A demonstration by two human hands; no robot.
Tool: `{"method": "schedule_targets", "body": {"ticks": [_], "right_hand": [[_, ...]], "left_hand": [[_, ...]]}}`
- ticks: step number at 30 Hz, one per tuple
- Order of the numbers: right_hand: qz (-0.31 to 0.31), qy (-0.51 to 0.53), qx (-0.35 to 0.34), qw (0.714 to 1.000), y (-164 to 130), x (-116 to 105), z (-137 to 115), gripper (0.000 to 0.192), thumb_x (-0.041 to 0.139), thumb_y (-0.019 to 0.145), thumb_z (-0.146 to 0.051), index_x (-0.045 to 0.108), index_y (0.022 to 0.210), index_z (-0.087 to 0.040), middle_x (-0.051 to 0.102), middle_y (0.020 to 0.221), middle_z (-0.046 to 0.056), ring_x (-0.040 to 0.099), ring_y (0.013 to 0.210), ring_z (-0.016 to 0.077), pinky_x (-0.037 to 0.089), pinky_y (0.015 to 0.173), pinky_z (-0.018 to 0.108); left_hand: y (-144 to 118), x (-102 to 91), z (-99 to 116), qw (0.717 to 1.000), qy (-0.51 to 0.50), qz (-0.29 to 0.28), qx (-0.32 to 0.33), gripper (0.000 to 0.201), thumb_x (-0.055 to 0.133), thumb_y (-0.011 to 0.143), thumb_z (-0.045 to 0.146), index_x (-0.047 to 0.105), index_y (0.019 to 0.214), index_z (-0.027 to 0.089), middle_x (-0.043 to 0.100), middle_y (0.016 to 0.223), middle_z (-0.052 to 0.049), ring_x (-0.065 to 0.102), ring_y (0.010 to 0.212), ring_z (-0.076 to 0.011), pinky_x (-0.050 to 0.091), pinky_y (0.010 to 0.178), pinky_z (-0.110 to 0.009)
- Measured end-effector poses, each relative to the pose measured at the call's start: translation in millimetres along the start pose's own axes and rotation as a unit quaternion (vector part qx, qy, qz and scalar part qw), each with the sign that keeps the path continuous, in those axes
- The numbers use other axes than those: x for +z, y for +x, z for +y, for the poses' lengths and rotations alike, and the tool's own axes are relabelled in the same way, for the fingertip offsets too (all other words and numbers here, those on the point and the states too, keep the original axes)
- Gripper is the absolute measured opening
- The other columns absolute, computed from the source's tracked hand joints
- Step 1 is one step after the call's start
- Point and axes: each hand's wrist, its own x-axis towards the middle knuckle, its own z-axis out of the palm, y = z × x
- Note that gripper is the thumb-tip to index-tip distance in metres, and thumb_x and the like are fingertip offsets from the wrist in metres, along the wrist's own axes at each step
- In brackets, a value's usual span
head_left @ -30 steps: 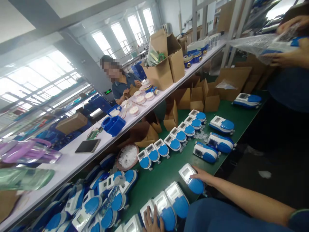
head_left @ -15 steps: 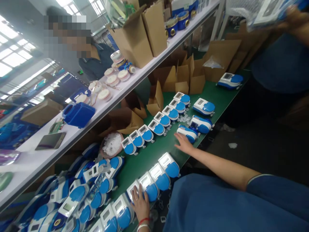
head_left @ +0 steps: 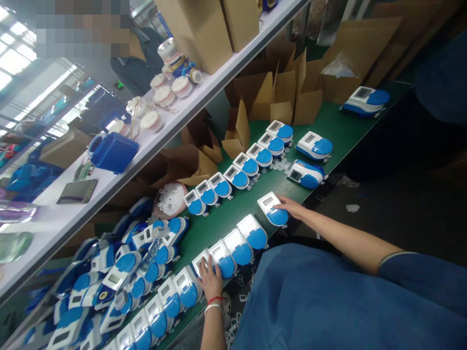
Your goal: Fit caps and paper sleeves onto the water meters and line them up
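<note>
Right hand [head_left: 292, 208], fingers spread flat, rests on a blue-and-white water meter [head_left: 272, 210] at the near edge of the green tabletop [head_left: 335, 131]. Left hand [head_left: 209, 278] lies open on a meter in the near row [head_left: 233, 249]. Beyond: a second row of meters [head_left: 241, 172], a bowl of white caps [head_left: 170, 199], open cardboard boxes [head_left: 288, 95].

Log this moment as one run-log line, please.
right hand on single meter | left hand on near-row meter | green table
</note>
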Motion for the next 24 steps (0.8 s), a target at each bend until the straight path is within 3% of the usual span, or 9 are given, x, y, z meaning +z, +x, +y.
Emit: {"method": "schedule_targets", "body": {"ticks": [2,4,6,8,11,15,17,20,24], "right_hand": [[-0.044,0.075,0.024,0.996,-8,17,7,0.077,0.066,0.070,-0.036,0.033,0.138,-0.019,0.054,0.128,0.008,0.053,0.112,0.0259,0.041,0.097,0.046],[-0.057,0.085,0.028,0.994,-12,33,11,0.079,0.069,0.067,-0.035,0.035,0.137,-0.021,0.054,0.128,0.007,0.052,0.114,0.0264,0.040,0.098,0.046],[-0.061,0.049,0.014,0.997,-12,41,11,0.079,0.070,0.066,-0.037,0.037,0.136,-0.023,0.053,0.130,0.006,0.049,0.117,0.0277,0.037,0.101,0.047],[-0.043,-0.024,-0.013,0.999,-8,36,6,0.080,0.071,0.065,-0.039,0.038,0.136,-0.023,0.049,0.133,0.006,0.043,0.123,0.0297,0.031,0.104,0.050],[0.062,-0.191,-0.081,0.976,5,-7,-10,0.082,0.070,0.066,-0.039,0.034,0.138,-0.020,0.033,0.144,0.008,0.027,0.132,0.0307,0.020,0.109,0.051],[0.265,-0.358,-0.144,0.884,25,-102,-35,0.080,0.064,0.075,-0.033,0.025,0.141,-0.012,0.007,0.152,0.011,0.006,0.137,0.0322,0.001,0.110,0.051],[0.294,-0.398,-0.135,0.859,32,-141,-38,0.081,0.067,0.072,-0.031,0.028,0.140,-0.011,0.004,0.152,0.012,0.005,0.135,0.0364,-0.004,0.108,0.055],[0.281,-0.412,-0.111,0.860,39,-168,-35,0.076,0.069,0.071,-0.028,0.036,0.137,-0.012,0.017,0.149,0.014,0.015,0.132,0.0389,-0.002,0.106,0.058],[0.279,-0.337,-0.073,0.896,36,-172,-28,0.075,0.074,0.065,-0.028,0.044,0.133,-0.019,0.036,0.141,0.013,0.027,0.128,0.0366,0.013,0.109,0.053]], "left_hand": [[0,-0.1,1,1.000,0.004,-0.002,0.001,0.049,0.031,0.091,0.034,0.031,0.139,0.026,0.027,0.148,-0.009,0.019,0.137,-0.0276,0.031,0.101,-0.050],[1,0.1,2,1.000,0.007,-0.001,0.001,0.049,0.031,0.091,0.034,0.031,0.139,0.026,0.027,0.148,-0.009,0.020,0.137,-0.0277,0.032,0.100,-0.050],[1,0.5,2,1.000,0.008,0.004,0.001,0.049,0.031,0.091,0.034,0.030,0.139,0.026,0.027,0.148,-0.010,0.021,0.137,-0.0277,0.034,0.099,-0.050],[2,1.4,2,1.000,0.011,0.008,0.002,0.049,0.031,0.091,0.034,0.030,0.139,0.026,0.028,0.148,-0.009,0.023,0.136,-0.0279,0.036,0.099,-0.050],[3,2.6,3,1.000,0.017,0.010,0.002,0.049,0.029,0.091,0.036,0.029,0.139,0.028,0.028,0.148,-0.008,0.025,0.135,-0.0285,0.037,0.097,-0.052],[4,2.9,2,1.000,0.017,0.007,0.011,0.050,0.030,0.090,0.038,0.028,0.139,0.028,0.029,0.147,-0.008,0.026,0.135,-0.0278,0.038,0.098,-0.050],[4,2.6,1,1.000,0.012,0.003,0.016,0.051,0.031,0.089,0.038,0.029,0.139,0.028,0.030,0.147,-0.007,0.025,0.135,-0.0268,0.037,0.100,-0.048],[6,2.9,-1,1.000,0.007,-0.003,0.019,0.051,0.032,0.089,0.038,0.031,0.139,0.028,0.032,0.145,-0.007,0.025,0.136,-0.0258,0.036,0.102,-0.045],[8,2.9,0,1.000,0.005,-0.003,0.026,0.050,0.033,0.089,0.037,0.035,0.137,0.023,0.033,0.144,-0.011,0.026,0.135,-0.0278,0.037,0.101,-0.047]]}}
